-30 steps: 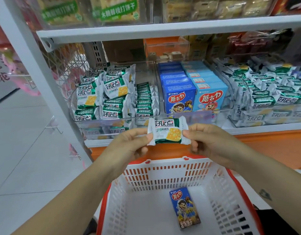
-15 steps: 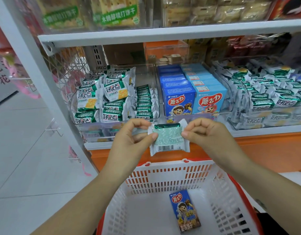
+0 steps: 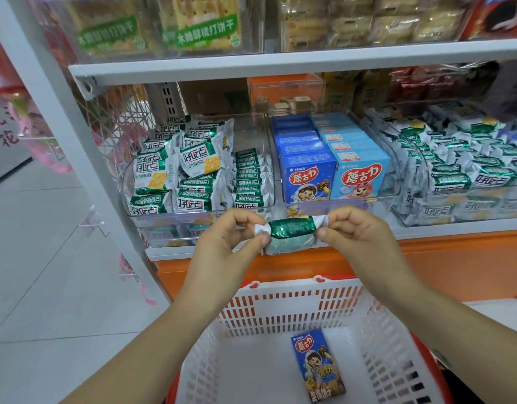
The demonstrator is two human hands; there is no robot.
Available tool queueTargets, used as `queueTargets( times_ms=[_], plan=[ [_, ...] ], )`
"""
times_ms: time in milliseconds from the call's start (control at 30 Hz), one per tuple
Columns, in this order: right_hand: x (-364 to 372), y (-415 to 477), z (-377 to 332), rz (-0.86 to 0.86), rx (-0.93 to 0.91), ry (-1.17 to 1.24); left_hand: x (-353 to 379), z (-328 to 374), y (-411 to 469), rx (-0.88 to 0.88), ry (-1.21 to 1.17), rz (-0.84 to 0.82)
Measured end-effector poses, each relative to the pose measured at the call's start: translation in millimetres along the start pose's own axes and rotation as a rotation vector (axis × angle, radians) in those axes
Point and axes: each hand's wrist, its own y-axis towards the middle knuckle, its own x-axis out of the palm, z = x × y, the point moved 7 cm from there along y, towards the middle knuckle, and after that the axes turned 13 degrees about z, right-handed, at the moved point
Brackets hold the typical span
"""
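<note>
A small green-and-white cracker packet (image 3: 292, 233) hangs in front of the lower shelf, tilted so its dark green top edge faces me. My left hand (image 3: 228, 246) pinches its left crimped end. My right hand (image 3: 359, 234) pinches its right crimped end. Below both hands stands a white shopping basket (image 3: 295, 304) with a red rim. On the basket's floor lies a blue biscuit box (image 3: 318, 365) with a cartoon figure.
A clear bin (image 3: 152, 223) of the same green packets sits on the shelf at left, next to a bin of blue boxes (image 3: 309, 173) and light blue boxes (image 3: 362, 170). More green packets (image 3: 461, 170) fill the right. The upper shelf edge (image 3: 280, 64) overhangs. Tiled floor (image 3: 47, 272) lies left.
Both hands have kept rolling the packet: first its printed front faced me, then its back with the barcode, now its green top edge. The hands sit slightly higher, closer to the shelf.
</note>
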Motion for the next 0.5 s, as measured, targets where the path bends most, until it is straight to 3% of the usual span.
queueTargets(
  times_ms=[100,200,333,433,500],
  plan=[
    [-0.2,0.8,-0.5,0.015,-0.021,-0.048,-2.5,-7.0,3.7,-0.078,0.020,0.027],
    [7.5,-4.0,-8.6,-0.095,-0.107,-0.123,-2.9,-25.5,5.6,-0.317,-0.053,0.041],
    [24.4,-15.5,-26.2,-0.269,-0.495,-0.523,1.0,-39.3,3.3,-0.595,-0.238,-0.003],
    [38.6,-18.1,-37.0,-0.255,-0.752,-0.716,6.0,-38.6,-0.6,-0.718,-0.334,-0.054],
    [46.5,-15.8,-45.8,-0.226,-0.817,-0.745,4.8,-36.0,-0.6,-0.761,-0.382,-0.041]
  ],
)
